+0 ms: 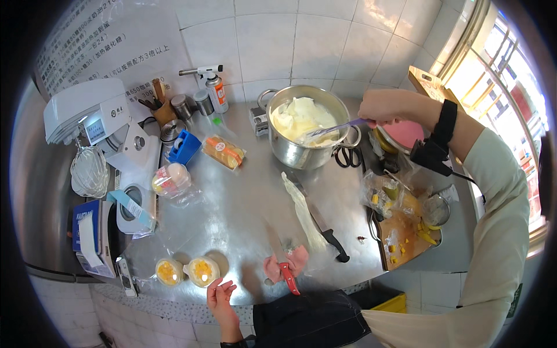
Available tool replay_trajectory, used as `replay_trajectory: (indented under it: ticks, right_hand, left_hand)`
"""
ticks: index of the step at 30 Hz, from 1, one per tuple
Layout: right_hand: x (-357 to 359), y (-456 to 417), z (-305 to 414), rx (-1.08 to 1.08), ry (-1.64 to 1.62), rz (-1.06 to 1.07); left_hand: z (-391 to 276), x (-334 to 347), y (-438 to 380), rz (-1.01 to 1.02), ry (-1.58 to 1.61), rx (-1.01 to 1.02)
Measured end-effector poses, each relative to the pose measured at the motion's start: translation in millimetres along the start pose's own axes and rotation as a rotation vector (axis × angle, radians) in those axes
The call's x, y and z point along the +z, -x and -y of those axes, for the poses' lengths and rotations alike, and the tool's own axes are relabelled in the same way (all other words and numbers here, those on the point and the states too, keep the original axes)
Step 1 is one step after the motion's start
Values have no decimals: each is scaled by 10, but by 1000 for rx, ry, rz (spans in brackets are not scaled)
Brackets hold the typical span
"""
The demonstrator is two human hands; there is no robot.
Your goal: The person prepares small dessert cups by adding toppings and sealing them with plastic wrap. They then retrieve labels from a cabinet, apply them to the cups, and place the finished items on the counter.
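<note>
My right hand [384, 105] grips the purple handle of a spatula [333, 128]. Its blade rests in the pale whipped cream [302, 114] inside a two-handled stainless steel pot [300, 158]. At the front edge of the steel worktop [243, 204], my left hand [223, 304] holds nothing, its fingers loosely bent and apart. Beside its fingertips stands a clear cup [203, 272] topped with yellow fruit cubes. Another such cup [169, 272] stands to the left of it. A white piping bag [303, 209] lies flat in front of the pot.
A black-handled knife [324, 226] lies along the bag; a red-handled knife [283, 261] rests on a pink cloth [300, 257]. Scissors [348, 156] lie near the pot. Fruit scraps cover a wooden board [407, 252] at right. A stand mixer [117, 126] and a blowtorch [215, 89] stand left.
</note>
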State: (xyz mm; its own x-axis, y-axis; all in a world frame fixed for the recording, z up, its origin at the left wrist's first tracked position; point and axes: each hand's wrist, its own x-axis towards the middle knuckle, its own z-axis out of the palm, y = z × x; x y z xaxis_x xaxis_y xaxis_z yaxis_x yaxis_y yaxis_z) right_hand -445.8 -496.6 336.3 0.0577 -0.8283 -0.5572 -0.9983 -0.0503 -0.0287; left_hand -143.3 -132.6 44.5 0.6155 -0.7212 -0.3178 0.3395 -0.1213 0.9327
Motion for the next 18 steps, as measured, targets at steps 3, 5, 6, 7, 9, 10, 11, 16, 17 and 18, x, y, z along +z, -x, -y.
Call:
replay_trajectory:
  ticks: [3,5,6,7,9,10,11,16,17,18]
  right_hand:
    - [-1,-240,-97,57,-262,89]
    - [-120,-302,-150,-10,-183,-34]
    - [-139,-375,-204,-66,47,-179]
    - [-138,-484,-265,-117,277,-323]
    - [-55,-755,-248,-153,564,-434]
    - [146,-896,-102,-145,615,-384]
    - [337,-970,-22,-119,668,-321]
    - [608,-1389,13,-321,654,-297]
    - [465,-1365,-13,-276,543,-385]
    - [283,-1302,-87,-228,433,-460]
  left_hand:
    - [-46,-2,-25,-19,8,-28]
    - [-55,11,-53,7,-3,-51]
    - [-106,63,-99,46,25,-66]
    - [-178,127,-141,87,53,-82]
    - [-287,358,-330,151,114,-105]
    - [-367,490,-440,169,138,-127]
    - [-444,644,-551,201,160,-165]
    - [-1014,1750,-1399,588,200,5]
    - [-1110,1955,-1622,659,230,-17]
    - [-1175,2178,-1846,690,185,-45]
